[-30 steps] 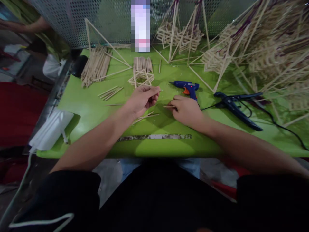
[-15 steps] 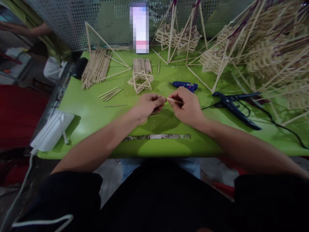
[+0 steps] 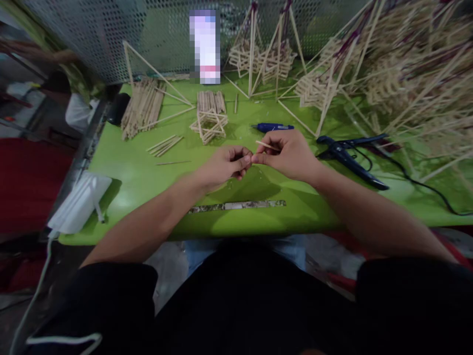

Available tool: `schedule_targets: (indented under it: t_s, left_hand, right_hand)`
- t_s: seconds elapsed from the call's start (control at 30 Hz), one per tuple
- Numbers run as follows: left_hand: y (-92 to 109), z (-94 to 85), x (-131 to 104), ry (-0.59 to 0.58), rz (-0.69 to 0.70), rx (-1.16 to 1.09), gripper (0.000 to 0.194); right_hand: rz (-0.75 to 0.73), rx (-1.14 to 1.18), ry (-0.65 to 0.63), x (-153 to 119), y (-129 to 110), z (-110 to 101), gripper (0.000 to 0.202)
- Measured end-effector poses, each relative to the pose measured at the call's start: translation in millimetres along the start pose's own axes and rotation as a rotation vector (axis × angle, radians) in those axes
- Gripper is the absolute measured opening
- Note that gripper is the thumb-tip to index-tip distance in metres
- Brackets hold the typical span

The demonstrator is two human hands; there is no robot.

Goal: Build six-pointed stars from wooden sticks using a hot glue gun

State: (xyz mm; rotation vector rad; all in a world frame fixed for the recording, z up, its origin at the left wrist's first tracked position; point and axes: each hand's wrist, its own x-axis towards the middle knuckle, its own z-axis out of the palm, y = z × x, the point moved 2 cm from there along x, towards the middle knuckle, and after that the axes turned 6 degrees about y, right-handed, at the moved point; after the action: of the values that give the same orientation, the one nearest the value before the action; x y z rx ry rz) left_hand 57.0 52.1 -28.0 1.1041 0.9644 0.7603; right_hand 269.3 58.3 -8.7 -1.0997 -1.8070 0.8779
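We have left hand (image 3: 225, 166) and right hand (image 3: 286, 155) fingertip to fingertip over the bench (image 3: 125, 172) middle, each pinched on a thin stick (image 3: 266, 146), nothing glued yet, glue gun (image 3: 272, 127) idle behind, one finished star frame (image 3: 209, 124) toward the far edge.

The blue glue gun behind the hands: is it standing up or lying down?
Lying down. The blue glue gun rests flat on the green table, just beyond the right hand, untouched.
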Motion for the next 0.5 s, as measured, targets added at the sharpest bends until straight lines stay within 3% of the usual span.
schedule_targets:
  t_s: [0.1, 0.2, 0.27, 0.37, 0.43, 0.5]
  left_hand:
    - [15, 15.1, -17, -0.011, 0.118, 0.105, 0.028]
    - [29, 43.1, -62, -0.037, 0.252, 0.346, 0.024]
    - [24, 69.4, -100, -0.192, 0.378, 0.679, 0.020]
    - [-16, 112.0, -134, -0.411, 0.591, 0.923, 0.023]
    - [-61, 142.9, -130, -0.583, 0.575, 0.968, 0.020]
    - [-106, 175.3, -109, -0.632, 0.488, 1.008, 0.016]
  right_hand:
    - [-0.061, 0.023, 0.059, 4, 2, -13, 0.055]
    - [-0.117, -0.029, 0.153, 9, 6, -31, 0.055]
    - [-0.140, -0.059, 0.200, 13, 9, -43, 0.054]
    - [-0.165, -0.083, 0.249, 17, 13, -53, 0.052]
    - [-0.173, -0.100, 0.255, 19, 14, -54, 0.052]
    - [-0.169, -0.123, 0.231, 18, 14, -52, 0.054]
